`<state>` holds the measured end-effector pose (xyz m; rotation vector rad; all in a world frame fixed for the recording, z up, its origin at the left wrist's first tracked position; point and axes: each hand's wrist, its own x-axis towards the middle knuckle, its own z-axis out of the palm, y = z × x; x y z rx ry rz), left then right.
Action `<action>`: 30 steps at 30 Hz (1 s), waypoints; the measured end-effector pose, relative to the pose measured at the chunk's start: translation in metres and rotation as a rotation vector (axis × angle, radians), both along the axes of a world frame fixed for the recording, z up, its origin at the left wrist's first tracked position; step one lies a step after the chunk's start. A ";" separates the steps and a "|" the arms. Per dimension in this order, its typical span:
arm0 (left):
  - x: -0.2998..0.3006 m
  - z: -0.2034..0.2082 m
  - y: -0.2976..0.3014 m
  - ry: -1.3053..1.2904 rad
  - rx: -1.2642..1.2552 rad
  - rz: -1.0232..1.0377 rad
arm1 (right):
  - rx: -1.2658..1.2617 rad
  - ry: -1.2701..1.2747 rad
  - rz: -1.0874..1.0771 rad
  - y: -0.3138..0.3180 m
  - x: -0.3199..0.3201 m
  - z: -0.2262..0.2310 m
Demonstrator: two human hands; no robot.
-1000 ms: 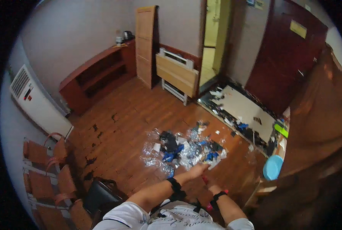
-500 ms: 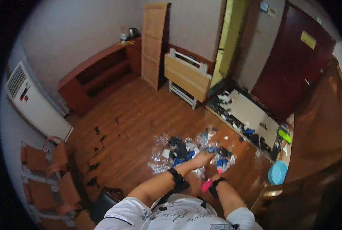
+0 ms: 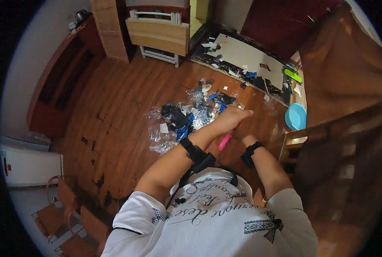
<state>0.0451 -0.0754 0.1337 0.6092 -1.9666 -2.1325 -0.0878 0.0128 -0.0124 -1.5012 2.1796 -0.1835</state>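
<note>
My left hand is closed in front of me, above the near right side of a litter heap. What its fingers hold is hidden. Close below it, partly covered, my right hand is closed too. A bright pink handle sticks out from it toward my body; the rest of that tool cannot be seen. On the wooden floor beyond and left of my hands lies the heap of crumpled clear plastic wrap, black plastic, blue scraps and white paper.
A light blue basin stands at the right beside a brown curtain. More scraps surround a pale floor panel by the dark red door. A folded table leans at the far wall. Brown chairs stand at the lower left.
The view has tilted down and turned, so the room has shifted up and left. My hands have moved toward the right side of the heap and closer together.
</note>
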 end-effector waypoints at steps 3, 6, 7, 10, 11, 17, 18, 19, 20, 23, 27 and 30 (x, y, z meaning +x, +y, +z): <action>-0.012 -0.009 0.012 0.124 0.279 0.042 | 0.050 0.010 -0.060 0.015 -0.007 0.002; -0.022 -0.031 0.021 0.151 0.435 0.009 | 0.027 0.001 -0.141 0.036 -0.021 -0.015; -0.028 -0.039 0.026 0.173 0.358 0.024 | -0.040 -0.025 -0.135 0.047 -0.030 -0.030; -0.028 -0.079 0.033 0.130 0.443 0.105 | -0.133 -0.080 -0.031 0.059 -0.034 -0.055; -0.025 -0.092 0.035 0.148 0.497 0.156 | -0.130 -0.083 0.014 0.058 -0.030 -0.057; -0.010 -0.092 0.034 0.178 0.705 0.331 | 0.115 -0.160 0.063 0.024 -0.017 -0.073; 0.000 -0.093 0.028 0.189 0.631 0.376 | 0.137 -0.097 0.146 0.010 -0.006 -0.067; 0.009 -0.094 0.021 0.198 0.557 0.418 | 0.157 -0.033 0.229 -0.001 0.005 -0.059; 0.017 -0.094 0.015 0.207 0.484 0.459 | 0.176 0.035 0.311 -0.013 0.015 -0.052; 0.028 -0.065 0.004 0.193 0.449 0.484 | 0.168 0.003 0.257 -0.042 0.026 -0.035; 0.028 -0.051 -0.005 0.161 0.285 0.520 | 0.056 -0.016 0.268 -0.064 0.026 -0.022; 0.026 -0.038 -0.001 0.150 0.216 0.523 | -0.019 0.010 0.330 -0.063 0.023 -0.016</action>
